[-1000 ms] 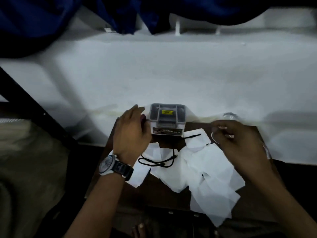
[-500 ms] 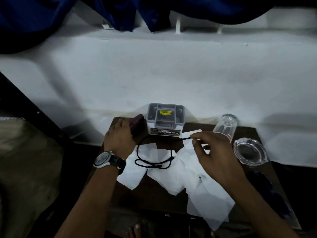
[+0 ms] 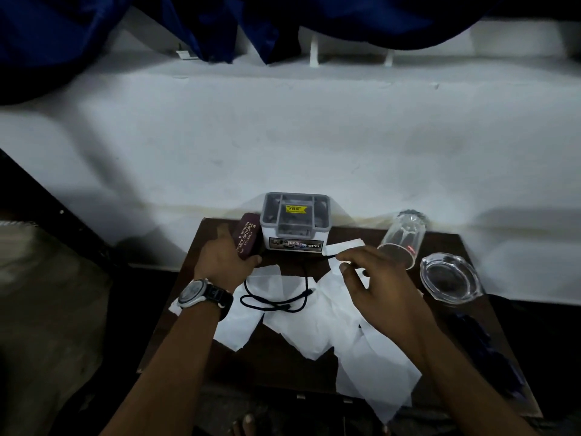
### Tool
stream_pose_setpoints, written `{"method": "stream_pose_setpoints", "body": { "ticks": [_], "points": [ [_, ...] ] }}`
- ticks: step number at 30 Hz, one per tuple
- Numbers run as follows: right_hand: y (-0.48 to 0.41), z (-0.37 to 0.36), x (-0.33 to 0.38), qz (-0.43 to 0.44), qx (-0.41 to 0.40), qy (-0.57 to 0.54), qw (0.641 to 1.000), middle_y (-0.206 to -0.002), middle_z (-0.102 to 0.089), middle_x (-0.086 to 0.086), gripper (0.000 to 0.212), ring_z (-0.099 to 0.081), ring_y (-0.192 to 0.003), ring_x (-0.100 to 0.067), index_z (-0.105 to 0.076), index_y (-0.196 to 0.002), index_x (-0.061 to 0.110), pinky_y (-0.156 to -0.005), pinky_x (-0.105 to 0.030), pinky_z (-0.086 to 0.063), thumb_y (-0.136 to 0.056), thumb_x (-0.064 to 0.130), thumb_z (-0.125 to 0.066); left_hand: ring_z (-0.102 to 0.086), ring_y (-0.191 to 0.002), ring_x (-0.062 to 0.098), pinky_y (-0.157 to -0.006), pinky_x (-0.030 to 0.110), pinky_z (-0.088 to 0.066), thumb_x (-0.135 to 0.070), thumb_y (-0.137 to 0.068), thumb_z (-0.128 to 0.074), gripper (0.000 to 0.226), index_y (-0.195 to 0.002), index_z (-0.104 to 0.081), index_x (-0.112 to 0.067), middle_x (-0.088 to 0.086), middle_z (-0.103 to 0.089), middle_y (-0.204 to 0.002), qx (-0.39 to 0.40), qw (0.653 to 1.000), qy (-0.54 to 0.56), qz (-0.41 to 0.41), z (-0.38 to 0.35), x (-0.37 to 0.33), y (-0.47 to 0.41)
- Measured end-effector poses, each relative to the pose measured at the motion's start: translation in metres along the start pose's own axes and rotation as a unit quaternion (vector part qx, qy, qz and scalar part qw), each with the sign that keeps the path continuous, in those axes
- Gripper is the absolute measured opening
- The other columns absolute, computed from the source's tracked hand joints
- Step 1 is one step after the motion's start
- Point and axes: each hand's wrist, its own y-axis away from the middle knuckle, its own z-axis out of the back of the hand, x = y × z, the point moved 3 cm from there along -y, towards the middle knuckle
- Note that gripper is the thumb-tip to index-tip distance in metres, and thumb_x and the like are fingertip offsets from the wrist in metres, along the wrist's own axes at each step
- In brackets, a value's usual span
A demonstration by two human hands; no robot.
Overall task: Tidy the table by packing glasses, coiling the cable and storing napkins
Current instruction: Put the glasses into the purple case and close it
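Note:
My left hand point(image 3: 224, 262) grips a maroon glasses case point(image 3: 246, 236) lifted just left of a grey lidded plastic box point(image 3: 295, 220) at the back of the small dark table point(image 3: 176, 325). A thin black cable point(image 3: 276, 297) lies in a loose loop over several white napkins point(image 3: 317, 325) spread across the table. My right hand point(image 3: 374, 284) hovers over the napkins, its fingertips at a napkin corner point(image 3: 344, 246) and the cable's far end; I cannot tell whether it pinches them.
A clear drinking glass point(image 3: 401, 239) stands at the back right beside a glass ashtray point(image 3: 451, 283). A dark object point(image 3: 481, 347) lies along the right table edge. A white wall runs behind the table, with blue cloth hanging above.
My left hand has picked up the maroon case from beside the box. My right hand moved left from the glass to the napkin corner and cable end.

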Motion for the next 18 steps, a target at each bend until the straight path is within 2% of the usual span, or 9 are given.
{"method": "stream_pose_setpoints", "body": {
  "ticks": [3,5,7,9,11,13,15,16,18],
  "points": [
    [0.000,0.001,-0.001,0.000,-0.006,-0.004,1.000,-0.111,-0.071,0.011,0.020,-0.066,-0.100,-0.006,-0.074,-0.113,0.020,-0.087,-0.030,-0.055,-0.098,0.015,-0.062,-0.068,-0.099,0.044,-0.078,0.043,-0.057,-0.028,-0.071,-0.084,0.072,-0.129,-0.047,-0.006,0.021,-0.071,-0.109,-0.030,1.000,-0.007,0.004,0.002,-0.002,0.001],
    [0.001,0.003,0.000,0.002,-0.010,-0.006,1.000,-0.111,-0.071,0.012,0.021,-0.065,-0.101,-0.004,-0.074,-0.114,0.021,-0.088,-0.026,-0.054,-0.098,0.016,-0.063,-0.068,-0.096,0.044,-0.077,0.044,-0.058,-0.030,-0.069,-0.082,0.074,-0.129,-0.046,-0.007,0.021,-0.072,-0.104,-0.077,0.997,0.004,0.019,0.013,-0.006,0.003],
    [0.002,0.008,0.001,0.008,-0.025,-0.010,1.000,-0.111,-0.070,0.013,0.021,-0.062,-0.100,0.002,-0.073,-0.114,0.022,-0.086,-0.017,-0.051,-0.097,0.014,-0.063,-0.069,-0.093,0.043,-0.076,0.043,-0.059,-0.038,-0.067,-0.080,0.078,-0.131,-0.044,-0.011,0.019,-0.074,-0.095,-0.149,0.988,0.026,0.028,0.031,-0.013,0.007],
    [0.002,0.011,0.004,0.018,-0.043,-0.011,0.999,-0.108,-0.070,0.013,0.022,-0.058,-0.094,0.012,-0.073,-0.113,0.022,-0.084,-0.006,-0.044,-0.097,0.012,-0.064,-0.070,-0.087,0.037,-0.073,0.040,-0.059,-0.043,-0.067,-0.075,0.077,-0.131,-0.041,-0.018,0.008,-0.073,-0.085,-0.214,0.974,0.080,0.006,0.051,-0.019,0.015],
    [0.002,0.015,0.007,0.030,-0.064,-0.011,0.997,-0.107,-0.071,0.011,0.022,-0.055,-0.091,0.016,-0.074,-0.114,0.020,-0.083,-0.004,-0.041,-0.096,0.011,-0.065,-0.070,-0.082,0.023,-0.073,0.032,-0.057,-0.043,-0.067,-0.072,0.075,-0.132,-0.039,-0.025,-0.004,-0.071,-0.084,-0.249,0.958,0.138,-0.042,0.064,-0.027,0.028],
    [0.002,0.017,0.012,0.041,-0.082,-0.022,0.996,-0.111,-0.071,0.010,0.023,-0.056,-0.093,0.012,-0.074,-0.117,0.020,-0.086,-0.008,-0.044,-0.097,0.012,-0.066,-0.068,-0.078,0.002,-0.072,0.018,-0.053,-0.040,-0.068,-0.072,0.076,-0.135,-0.038,-0.029,-0.013,-0.069,-0.088,-0.243,0.948,0.185,-0.089,0.067,-0.040,0.044],
    [0.003,0.020,0.021,0.047,-0.097,-0.037,0.993,-0.119,-0.069,0.011,0.025,-0.060,-0.103,0.004,-0.072,-0.122,0.021,-0.091,-0.018,-0.050,-0.098,0.014,-0.065,-0.068,-0.080,-0.006,-0.070,0.003,-0.048,-0.037,-0.069,-0.074,0.078,-0.138,-0.037,-0.031,-0.017,-0.069,-0.093,-0.202,0.936,0.265,-0.116,0.062,-0.055,0.060],
    [0.003,0.022,0.026,0.051,-0.102,-0.041,0.993,-0.124,-0.067,0.010,0.027,-0.060,-0.110,0.000,-0.070,-0.125,0.021,-0.095,-0.021,-0.050,-0.099,0.017,-0.065,-0.071,-0.082,-0.005,-0.072,0.004,-0.050,-0.036,-0.069,-0.075,0.078,-0.138,-0.038,-0.033,-0.015,-0.070,-0.097,-0.170,0.924,0.325,-0.111,0.055,-0.062,0.068],
    [0.006,0.022,0.034,0.057,-0.093,-0.047,0.993,-0.138,-0.057,0.011,0.034,-0.053,-0.128,-0.005,-0.063,-0.134,0.023,-0.106,-0.023,-0.044,-0.101,0.028,-0.064,-0.075,-0.091,0.002,-0.076,0.015,-0.057,-0.031,-0.070,-0.079,0.072,-0.134,-0.044,-0.037,-0.007,-0.073,-0.104,-0.104,0.882,0.453,-0.073,0.041,-0.074,0.081]
  ]
}}
